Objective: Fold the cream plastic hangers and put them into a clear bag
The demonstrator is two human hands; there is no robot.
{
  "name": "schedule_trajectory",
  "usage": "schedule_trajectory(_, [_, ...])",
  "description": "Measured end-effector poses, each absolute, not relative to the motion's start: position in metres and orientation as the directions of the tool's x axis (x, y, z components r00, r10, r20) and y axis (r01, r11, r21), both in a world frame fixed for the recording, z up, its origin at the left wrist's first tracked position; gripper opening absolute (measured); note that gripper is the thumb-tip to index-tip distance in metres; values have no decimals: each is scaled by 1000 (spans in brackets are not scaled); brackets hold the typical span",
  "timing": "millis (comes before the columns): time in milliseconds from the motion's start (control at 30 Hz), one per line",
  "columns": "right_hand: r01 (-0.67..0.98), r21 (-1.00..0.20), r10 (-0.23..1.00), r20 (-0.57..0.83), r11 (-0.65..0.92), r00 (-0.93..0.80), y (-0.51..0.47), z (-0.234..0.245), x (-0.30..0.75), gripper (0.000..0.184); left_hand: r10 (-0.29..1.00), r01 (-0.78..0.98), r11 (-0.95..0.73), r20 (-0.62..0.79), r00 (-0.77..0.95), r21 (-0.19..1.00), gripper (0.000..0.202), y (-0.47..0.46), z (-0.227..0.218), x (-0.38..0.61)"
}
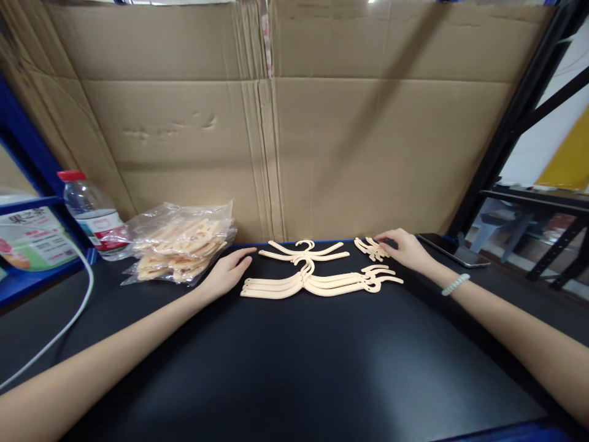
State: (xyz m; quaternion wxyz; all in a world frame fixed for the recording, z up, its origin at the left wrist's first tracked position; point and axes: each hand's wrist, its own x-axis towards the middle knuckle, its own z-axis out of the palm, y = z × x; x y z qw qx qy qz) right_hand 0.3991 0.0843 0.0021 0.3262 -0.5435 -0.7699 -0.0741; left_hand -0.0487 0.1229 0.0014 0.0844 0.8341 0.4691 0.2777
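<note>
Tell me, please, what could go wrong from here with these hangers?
The right hand, at the small cream pieces, might scatter them. The lower hangers lie crowded together, so lifting one could drag its neighbours. The phone lies to the right of that hand, so an outward sweep might knock it.

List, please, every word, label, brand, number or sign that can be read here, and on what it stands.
No text is readable with certainty.
Bottle label: print too small and blurred.
White-and-green panel at the left: large dark characters, too blurred to quote surely; smaller print also unreadable.
Pale hangers: no writing visible.
</note>
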Motion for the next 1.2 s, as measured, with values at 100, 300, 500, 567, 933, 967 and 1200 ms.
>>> schedule_trajectory(100, [868,-227,797,542,443,-265,89,-4,413,35,820,725,-568,341,459,389,57,129,-5,-50])
schedule_trajectory(300, [814,-194,780,471,548,-413,99,-11,409,34,795,712,-606,306,524,354,59,135,-12,-50])
schedule_trajectory(500, [816,-153,784,419,558,-458,95,-2,420,34,775,690,-629,350,526,358,54,137,-11,-52])
schedule_trajectory(567, [821,-143,793,394,552,-465,92,-1,422,33,768,682,-638,368,525,359,52,137,-10,-52])
schedule_trajectory(933, [826,-69,762,436,559,-479,87,-3,414,17,751,620,-659,413,515,425,34,132,-5,-49])
schedule_trajectory(967, [827,-62,751,462,559,-473,86,-3,413,17,754,618,-656,417,508,434,34,132,-6,-49])
schedule_trajectory(1200, [861,-130,667,692,492,-276,77,5,395,26,771,586,-636,427,471,502,28,129,-5,-48])
